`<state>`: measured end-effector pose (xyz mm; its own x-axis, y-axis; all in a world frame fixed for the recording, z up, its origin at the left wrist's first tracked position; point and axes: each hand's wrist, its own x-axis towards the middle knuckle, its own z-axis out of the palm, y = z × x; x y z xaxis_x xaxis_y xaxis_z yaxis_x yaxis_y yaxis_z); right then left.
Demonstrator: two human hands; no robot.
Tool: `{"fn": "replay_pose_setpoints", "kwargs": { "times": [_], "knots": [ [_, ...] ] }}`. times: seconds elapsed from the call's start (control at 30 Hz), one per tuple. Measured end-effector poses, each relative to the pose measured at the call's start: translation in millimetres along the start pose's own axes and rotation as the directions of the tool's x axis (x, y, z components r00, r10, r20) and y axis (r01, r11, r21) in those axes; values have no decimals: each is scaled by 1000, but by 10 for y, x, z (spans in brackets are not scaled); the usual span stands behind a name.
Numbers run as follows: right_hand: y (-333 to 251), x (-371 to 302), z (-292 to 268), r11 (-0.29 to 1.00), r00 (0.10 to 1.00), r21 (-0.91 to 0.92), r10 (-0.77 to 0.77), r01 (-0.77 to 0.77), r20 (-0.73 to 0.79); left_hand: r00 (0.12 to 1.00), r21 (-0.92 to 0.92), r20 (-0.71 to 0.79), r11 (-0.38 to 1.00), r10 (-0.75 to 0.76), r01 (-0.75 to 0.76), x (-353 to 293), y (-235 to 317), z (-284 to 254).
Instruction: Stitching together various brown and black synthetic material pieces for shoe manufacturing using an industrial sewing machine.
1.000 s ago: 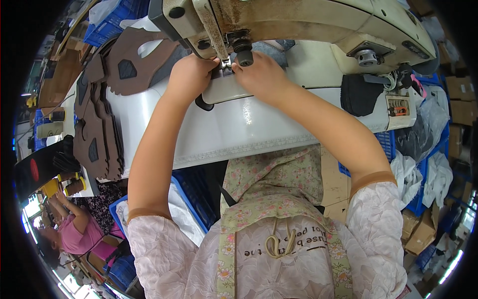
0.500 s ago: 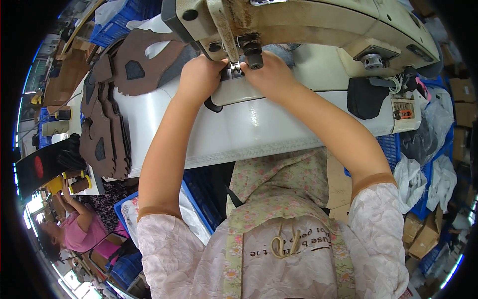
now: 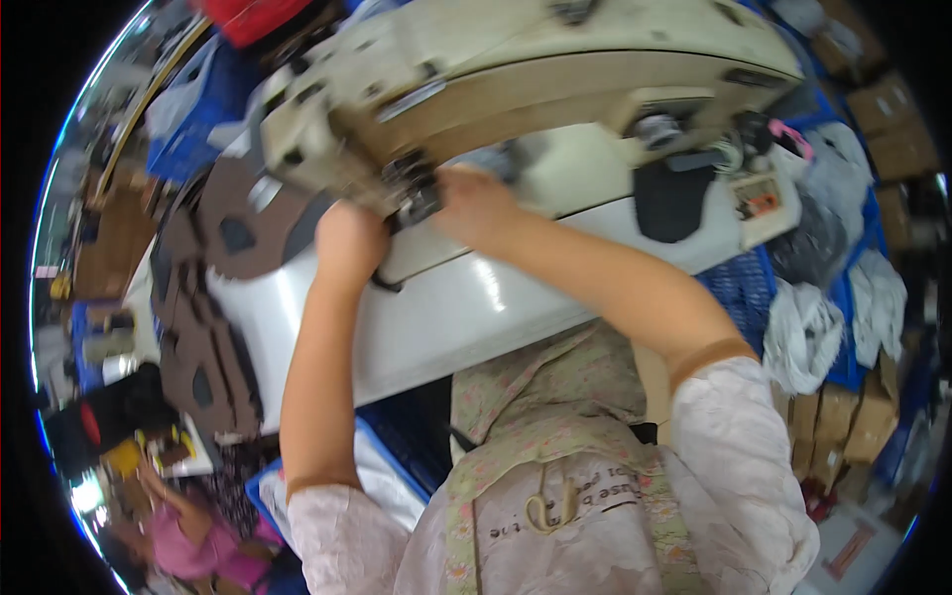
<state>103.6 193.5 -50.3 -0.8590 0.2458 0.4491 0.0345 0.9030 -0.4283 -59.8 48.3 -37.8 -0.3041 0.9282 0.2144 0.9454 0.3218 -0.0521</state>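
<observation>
Both my hands are at the needle end of a beige sewing machine (image 3: 535,89). My left hand (image 3: 350,238) is curled in front of the machine head, left of the presser-foot area; what its fingers hold, if anything, is hidden. My right hand (image 3: 476,206) lies just right of the presser-foot area with fingers closed. A grey-blue fabric piece (image 3: 492,159) shows right behind that hand, seemingly in its grip. Motion blur and the machine head conceal the fingertips. Brown shaped pieces with dark patches (image 3: 253,223) lie left of my left hand.
More brown pieces (image 3: 193,337) are stacked along the white table's (image 3: 436,332) left end. A black pad (image 3: 672,198) rests near its right end, by a small parts tray (image 3: 759,203). Blue crates, plastic bags (image 3: 803,337) and cartons stand at right. A person in pink (image 3: 193,540) works at lower left.
The whole view has shifted and tilted, so the machine and table sit lower left and slanted, with more blur. My hands stay by the needle area.
</observation>
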Motion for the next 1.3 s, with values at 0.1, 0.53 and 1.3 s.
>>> {"fn": "replay_pose_setpoints", "kwargs": {
  "times": [0.1,0.53,1.3],
  "knots": [
    [229,-32,245,986,991,-112,-114,120,65,1000,-69,-23,997,18,-19,95,125,30],
    [171,16,438,829,890,-496,-403,257,-212,987,-127,-75,980,144,-153,89,-90,117],
    [75,-42,207,854,922,-420,-377,307,-93,989,-114,-131,990,69,-84,49,72,-49]
  ]
}}
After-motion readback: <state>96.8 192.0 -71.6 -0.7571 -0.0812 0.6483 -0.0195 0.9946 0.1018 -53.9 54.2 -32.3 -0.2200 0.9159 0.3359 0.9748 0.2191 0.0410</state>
